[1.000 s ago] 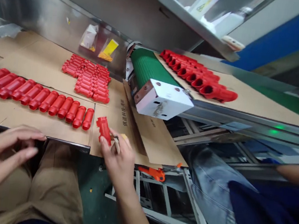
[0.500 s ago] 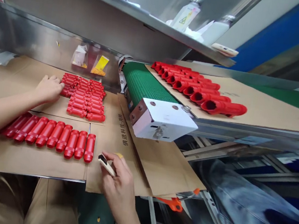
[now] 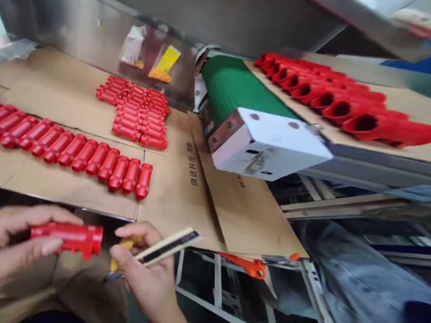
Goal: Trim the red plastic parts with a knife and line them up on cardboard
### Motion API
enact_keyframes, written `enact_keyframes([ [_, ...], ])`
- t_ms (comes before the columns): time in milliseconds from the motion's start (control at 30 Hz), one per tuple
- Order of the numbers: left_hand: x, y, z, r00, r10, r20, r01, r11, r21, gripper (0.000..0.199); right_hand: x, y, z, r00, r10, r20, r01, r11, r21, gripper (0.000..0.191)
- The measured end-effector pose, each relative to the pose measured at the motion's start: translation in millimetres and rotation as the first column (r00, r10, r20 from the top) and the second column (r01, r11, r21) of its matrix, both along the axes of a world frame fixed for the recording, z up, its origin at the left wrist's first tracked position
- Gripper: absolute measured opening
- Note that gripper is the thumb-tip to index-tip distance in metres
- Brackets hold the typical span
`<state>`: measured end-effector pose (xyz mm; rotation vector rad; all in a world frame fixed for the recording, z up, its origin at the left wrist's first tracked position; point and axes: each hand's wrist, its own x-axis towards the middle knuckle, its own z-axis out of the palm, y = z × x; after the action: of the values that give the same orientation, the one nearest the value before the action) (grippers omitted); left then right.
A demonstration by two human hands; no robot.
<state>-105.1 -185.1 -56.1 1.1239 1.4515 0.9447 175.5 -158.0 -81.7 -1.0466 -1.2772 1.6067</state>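
Note:
My left hand (image 3: 4,245) grips a red plastic tube (image 3: 72,238) between thumb and fingers, held level above my lap. The tube has a collar and a small tab at its right end. Just right of it, my right hand (image 3: 151,263) is closed round a slim cream-and-black utility knife (image 3: 169,247), whose grey tip points down to the left and is blurred. Something yellow is wrapped on a finger of that hand. Beyond both hands, a row of red tubes (image 3: 96,157) lies on cardboard. Behind them sits a block of stacked red tubes (image 3: 143,113).
A green conveyor belt (image 3: 236,85) with a white end cover (image 3: 268,147) stands right of the table. Larger red funnel-mouthed parts (image 3: 326,94) line the cardboard on it. Orange-handled scissors (image 3: 250,265) stick out below. Small bags (image 3: 167,61) hang on the metal wall.
My left hand has come back from the tube block to my lap with a red tube in it. My right hand has moved toward it, turning the knife. The view has shifted.

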Motion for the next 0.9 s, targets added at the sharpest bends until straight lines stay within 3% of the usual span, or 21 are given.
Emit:
enact_keyframes([
  [33,10.9,-24.2,-12.3,0.998,-0.053,0.029,0.055,0.997,-0.056,0.037,-8.9,-3.2,-5.0,0.999,0.037,0.002,-0.037,0.999,-0.025,0.044],
  [100,30.9,-56.6,-32.9,0.997,-0.005,0.076,0.016,0.989,-0.144,0.039,-21.1,-10.2,-15.2,0.996,0.085,0.031,-0.084,0.995,-0.057,0.045],
  [200,51.2,-77.2,-51.3,0.936,0.313,0.159,-0.273,0.934,-0.230,0.042,-27.5,-22.1,-28.7,0.990,0.099,0.102,-0.093,0.994,-0.060,0.044],
  [267,58.1,-83.2,-57.1,0.872,0.436,0.223,-0.378,0.889,-0.260,0.047,-28.5,-29.2,-34.9,0.982,0.132,0.135,-0.126,0.991,-0.047,0.040],
  [367,60.4,-88.4,-61.7,0.855,0.445,0.265,-0.384,0.888,-0.253,0.047,-29.7,-34.7,-40.0,0.971,0.169,0.170,-0.166,0.986,-0.030,0.034],
  [533,54.7,-88.0,-63.9,0.904,0.349,0.248,-0.297,0.928,-0.225,0.049,-27.1,-37.2,-43.5,0.958,0.183,0.223,-0.198,0.979,0.050,0.033],
  [633,55.1,-85.9,-58.0,0.896,0.394,0.205,-0.347,0.909,-0.230,0.056,-22.5,-40.9,-44.8,0.958,0.144,0.249,-0.172,0.980,0.096,0.033],
  [767,57.6,-86.5,-54.0,0.861,0.470,0.196,-0.424,0.875,-0.233,0.050,-20.2,-42.5,-45.5,0.937,0.102,0.335,-0.179,0.962,0.207,0.034],
  [867,55.6,-91.0,-63.4,0.846,0.487,0.217,-0.476,0.873,-0.103,0.032,-25.0,-41.9,-48.3,0.920,0.074,0.384,-0.168,0.962,0.218,0.038],
  [900,54.6,-92.6,-67.9,0.844,0.484,0.231,-0.485,0.873,-0.057,0.034,-27.4,-42.1,-50.2,0.923,0.072,0.378,-0.154,0.969,0.191,0.039],
])
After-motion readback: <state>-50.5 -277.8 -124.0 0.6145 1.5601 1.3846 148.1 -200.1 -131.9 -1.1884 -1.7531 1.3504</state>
